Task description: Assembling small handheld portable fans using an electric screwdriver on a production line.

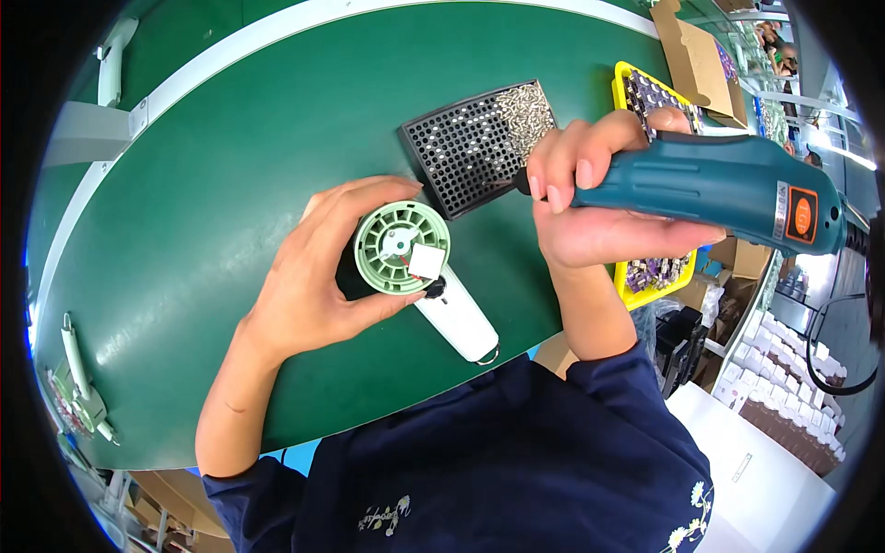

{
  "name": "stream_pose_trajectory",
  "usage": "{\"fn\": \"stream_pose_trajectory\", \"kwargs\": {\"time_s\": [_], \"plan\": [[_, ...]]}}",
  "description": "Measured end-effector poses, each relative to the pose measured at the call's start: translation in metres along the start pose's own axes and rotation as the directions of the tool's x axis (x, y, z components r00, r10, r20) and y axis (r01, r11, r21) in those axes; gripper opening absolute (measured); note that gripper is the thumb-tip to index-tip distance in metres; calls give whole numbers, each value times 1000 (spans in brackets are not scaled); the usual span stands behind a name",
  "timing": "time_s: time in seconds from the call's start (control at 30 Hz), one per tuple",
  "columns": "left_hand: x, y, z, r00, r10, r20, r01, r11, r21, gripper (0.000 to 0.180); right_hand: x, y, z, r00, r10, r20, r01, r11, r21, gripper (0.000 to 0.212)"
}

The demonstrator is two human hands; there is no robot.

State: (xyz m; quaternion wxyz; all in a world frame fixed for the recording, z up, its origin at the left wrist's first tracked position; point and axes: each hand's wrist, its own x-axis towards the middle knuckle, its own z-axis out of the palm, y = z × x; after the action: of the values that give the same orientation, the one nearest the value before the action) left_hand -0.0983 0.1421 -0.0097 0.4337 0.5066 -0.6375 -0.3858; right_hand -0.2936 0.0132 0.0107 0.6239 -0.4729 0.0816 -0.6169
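Observation:
My left hand (318,263) is closed round the green round housing of a handheld fan (376,263). A white square piece (426,261) and a thin red wire show inside the housing. The fan's white handle (461,318) points toward me, with a metal ring at its end. In my right hand (599,184) is a teal electric screwdriver (710,184), held nearly level. Its dark tip end points left, over the right edge of a black screw tray (452,198). Silvery screws (525,115) are heaped at the tray's far right, and others stand in its holes.
A yellow bin (636,297) with small parts stands right of the tray, partly behind my right arm. An open cardboard box (691,60) sits at the far right. The green table (230,138) has a pale curved edge. White items lie at the far left.

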Motion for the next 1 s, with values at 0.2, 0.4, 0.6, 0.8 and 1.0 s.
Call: {"fn": "stream_pose_trajectory", "kwargs": {"time_s": [0.2,0.4,0.6,0.8,1.0], "plan": [[1,0,0,999,32,-1,-32,999,12,69,2,2,-7,962,5,272,15,997,-72,95],[1,-1,-1,999,53,1,-53,998,23,69,0,2,-3,929,41,369,31,982,-187,97],[-1,4,1,999,32,-23,-31,999,40,71,8,-17,14,938,12,345,33,992,-125,96],[-2,2,0,999,47,-23,-46,996,72,73,10,-46,70,950,4,313,-6,1000,3,72],[-5,4,-1,1000,2,-28,0,998,68,72,13,-31,69,812,5,583,-51,997,63,71]]}}
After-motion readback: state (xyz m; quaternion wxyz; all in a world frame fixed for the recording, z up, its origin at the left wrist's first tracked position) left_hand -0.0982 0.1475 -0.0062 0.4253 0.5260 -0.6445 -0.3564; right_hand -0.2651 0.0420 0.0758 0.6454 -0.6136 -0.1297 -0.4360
